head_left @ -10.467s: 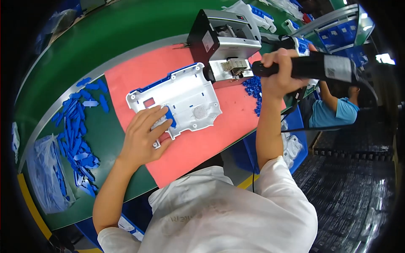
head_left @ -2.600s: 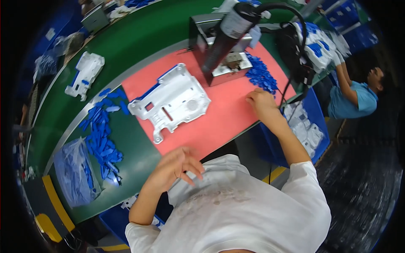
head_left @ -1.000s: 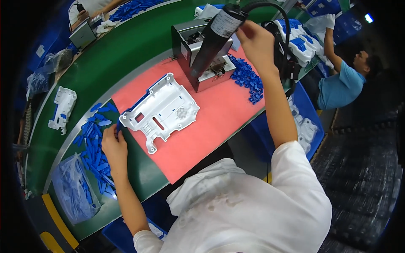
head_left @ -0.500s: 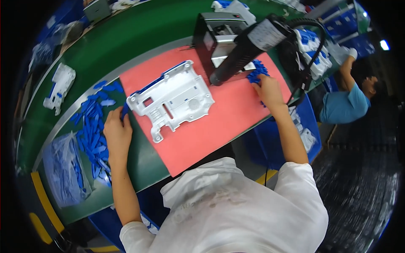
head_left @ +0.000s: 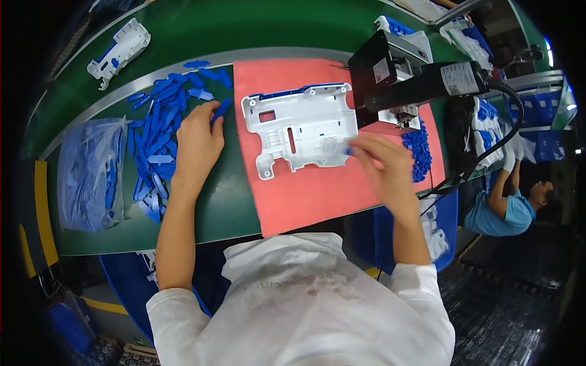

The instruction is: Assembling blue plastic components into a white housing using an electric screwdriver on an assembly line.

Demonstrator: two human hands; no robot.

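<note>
I see left hand (head_left: 198,137) pinching a blue strip (head_left: 221,109) beside the strip pile (head_left: 160,131); right hand (head_left: 389,165), blurred, pinching a small blue piece (head_left: 349,150) near white shell's (head_left: 311,125) right edge. Shell lies inner side up on pink mat (head_left: 317,195).

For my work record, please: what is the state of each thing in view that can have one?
Left hand: closed on a slim blue plastic strip.
Right hand: pinching a small blue piece, blurred.
White plastic shell with blue edge: hollow side up, long slot uncovered.
Black cylindrical tool: cable attached, not held.
Clear plastic bag: lying down, blue strips inside.
Pink rectangular mat: spread flat.
</note>
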